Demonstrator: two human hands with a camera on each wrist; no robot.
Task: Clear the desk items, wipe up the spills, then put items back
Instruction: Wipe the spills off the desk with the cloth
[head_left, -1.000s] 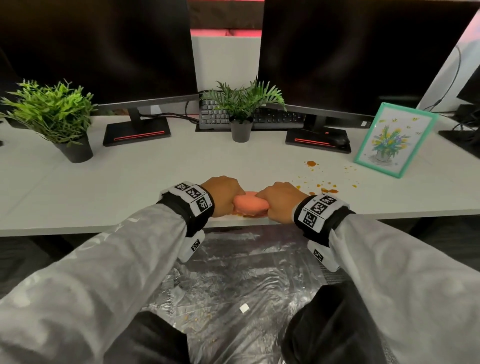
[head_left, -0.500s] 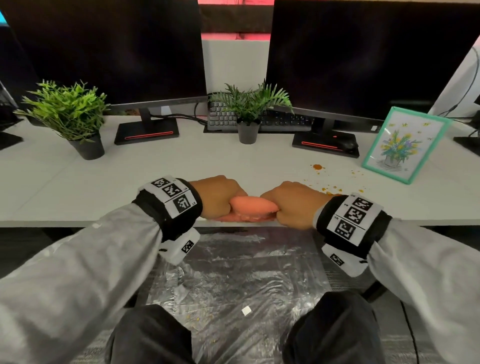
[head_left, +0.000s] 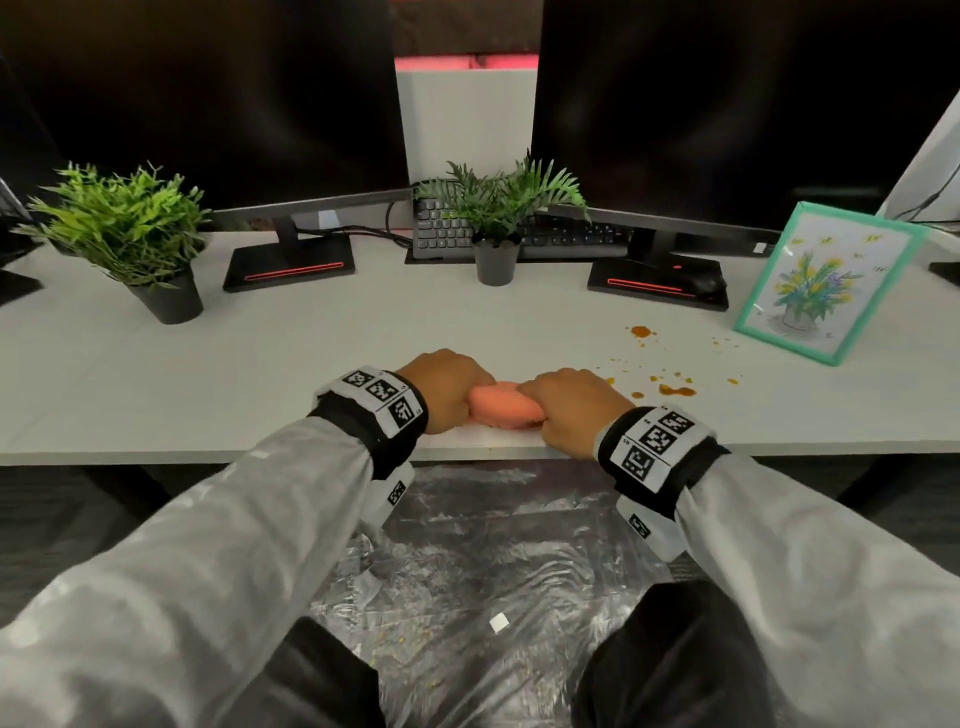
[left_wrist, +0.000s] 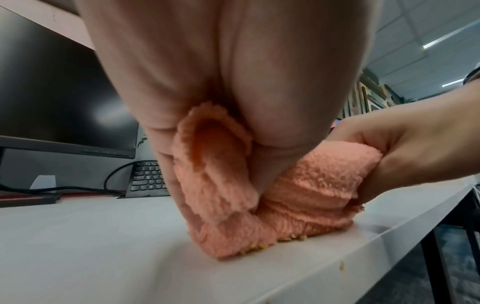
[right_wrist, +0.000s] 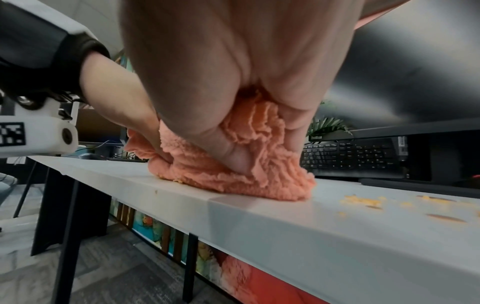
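Note:
A bunched orange cloth (head_left: 503, 410) lies on the white desk (head_left: 208, 374) close to its front edge. My left hand (head_left: 447, 392) grips its left end and my right hand (head_left: 566, 410) grips its right end, both fists curled round it. In the left wrist view the cloth (left_wrist: 259, 197) presses on the desk with yellow crumbs under its edge. In the right wrist view the cloth (right_wrist: 233, 164) is crumpled in my fingers. Orange spill drops (head_left: 670, 389) and crumbs (right_wrist: 363, 202) dot the desk to the right of the cloth.
Two monitors on stands (head_left: 291, 265) (head_left: 657, 280), a keyboard (head_left: 545, 239), two potted plants (head_left: 130, 234) (head_left: 496, 228) and a green-framed flower picture (head_left: 821, 280) stand along the back. Plastic sheeting (head_left: 493, 571) covers the floor under the desk.
Both hands keep hold of the cloth at the front edge. The view has shifted and the hands sit slightly further onto the desk than half a second ago.

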